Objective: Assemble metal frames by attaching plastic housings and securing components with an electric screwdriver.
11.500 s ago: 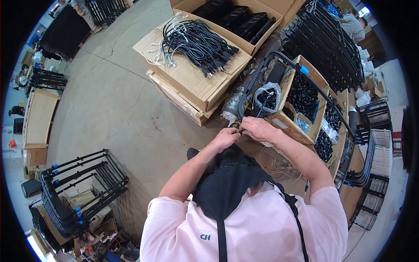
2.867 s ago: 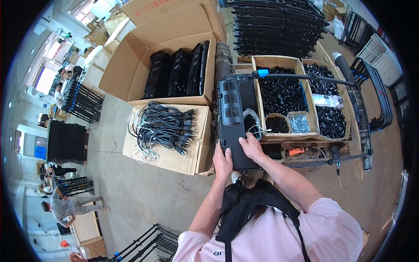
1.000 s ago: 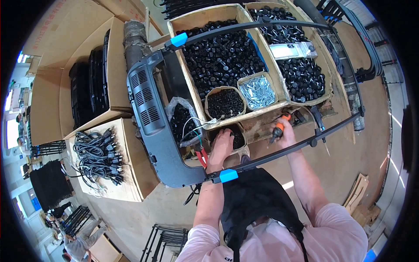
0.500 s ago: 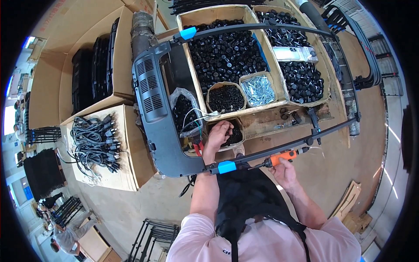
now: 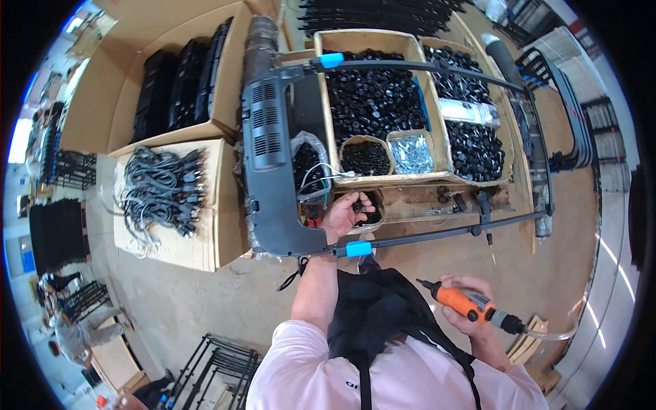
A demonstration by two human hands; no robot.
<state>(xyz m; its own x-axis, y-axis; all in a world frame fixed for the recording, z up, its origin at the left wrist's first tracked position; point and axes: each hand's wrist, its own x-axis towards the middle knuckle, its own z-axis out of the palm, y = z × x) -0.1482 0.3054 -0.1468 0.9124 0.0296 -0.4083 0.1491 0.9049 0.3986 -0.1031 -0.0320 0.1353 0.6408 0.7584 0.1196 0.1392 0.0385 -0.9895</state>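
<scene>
My left hand (image 5: 347,215) is over a small bin of tiny black parts (image 5: 372,213), palm turned up and fingers curled. Dark bits show between the fingers, too small to name surely. My right hand (image 5: 470,309) grips an orange power screwdriver (image 5: 459,302) with a dark tip pointing left and a clear hose at its rear. The screwdriver is off the work, to the right of my black apron. A black frame (image 5: 424,239) with a vented housing (image 5: 268,133) and blue clips (image 5: 358,249) lies across the bench, my left forearm passing beneath its near bar.
Beyond the near bar stand wooden trays (image 5: 328,116) of black caps, black-headed bolts and silver screws (image 5: 411,153). At left, coiled power cords (image 5: 160,191) lie on a carton, with an open box (image 5: 225,89) of black panels behind. More black frames (image 5: 570,109) hang at right.
My right hand has drawn the screwdriver away from the near bar, down and to the right. My left hand has turned palm up over the bin. The view has shifted.
</scene>
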